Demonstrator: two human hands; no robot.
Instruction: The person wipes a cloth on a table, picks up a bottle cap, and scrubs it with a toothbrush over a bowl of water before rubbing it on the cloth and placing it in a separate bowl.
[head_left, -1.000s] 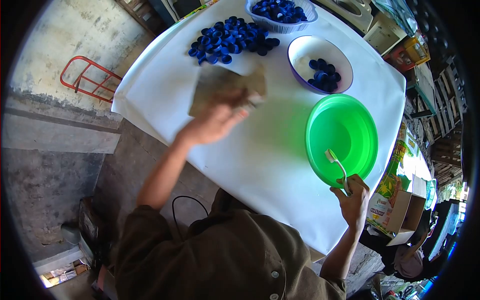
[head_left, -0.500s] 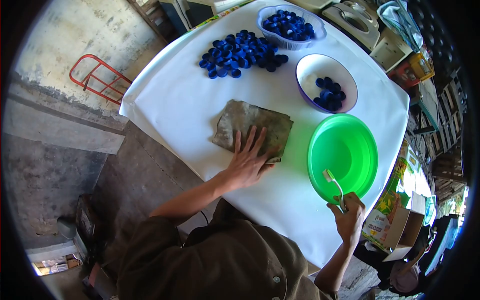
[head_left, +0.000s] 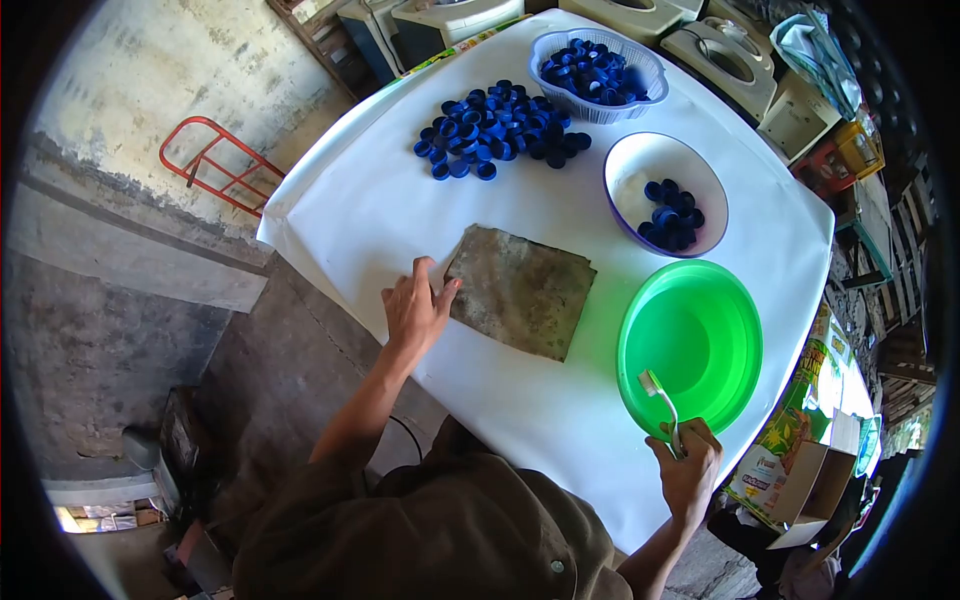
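A folded, stained brown cloth (head_left: 522,292) lies flat on the white-covered table. At its left edge is my left hand (head_left: 416,308), fingers bent and apart, the thumb tip by the cloth's border and nothing held. My right hand (head_left: 690,465) grips a toothbrush (head_left: 668,408) by its handle, bristle head upward over the near rim of a green basin (head_left: 625,345). Beyond the basin, a white bowl with a purple outside (head_left: 640,160) holds several blue bottle caps (head_left: 672,222).
A pile of blue caps (head_left: 500,130) lies on the far part of the white table cover (head_left: 345,200). Behind it stands a plastic basket (head_left: 650,75) of caps. A red metal frame (head_left: 215,170) leans left; an open cardboard box (head_left: 815,485) stands right of the table.
My left hand has lifted off the middle of the cloth and moved left to its edge. The cloth now lies flatter. My right hand still holds the toothbrush by the basin.
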